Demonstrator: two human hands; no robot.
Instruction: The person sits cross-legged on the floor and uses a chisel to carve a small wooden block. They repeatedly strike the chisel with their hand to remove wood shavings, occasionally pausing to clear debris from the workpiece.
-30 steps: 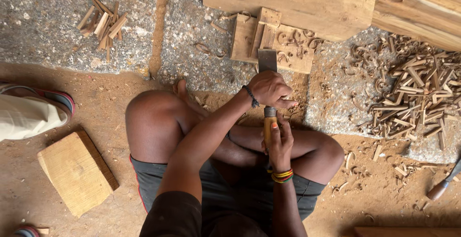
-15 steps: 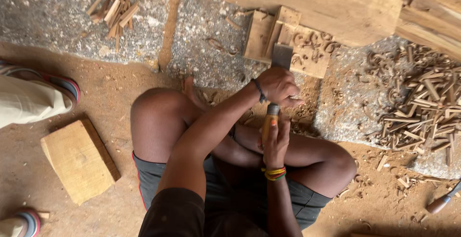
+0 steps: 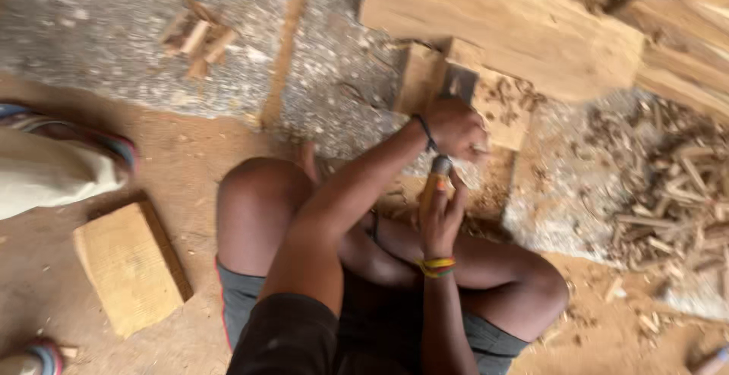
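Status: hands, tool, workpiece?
Left hand grips chisel blade on carved wood block. Right hand around chisel handle. Nothing blocking; shavings at the side.

Bright, even daylight, soft and diffuse — no glare, no blown highlights. Shadows faint and short, pooled under the bent legs and beside the flat wooden block [image 3: 130, 266] at lower left. Motion blur across the whole frame, smearing the wood chips [image 3: 678, 193] at right and the small offcuts [image 3: 199, 39] at top left into streaks. Softest at the edges, especially the striped shoe [image 3: 114, 147] at far left. Left hand [image 3: 456, 128] and right hand [image 3: 440, 209] blurred too, finger outlines smeared — chisel handle [image 3: 431, 185] barely readable. Warm orange-brown cast overall. Slight wide-angle stretch toward the corners. Fine grain of the planks [image 3: 516, 22] lost.
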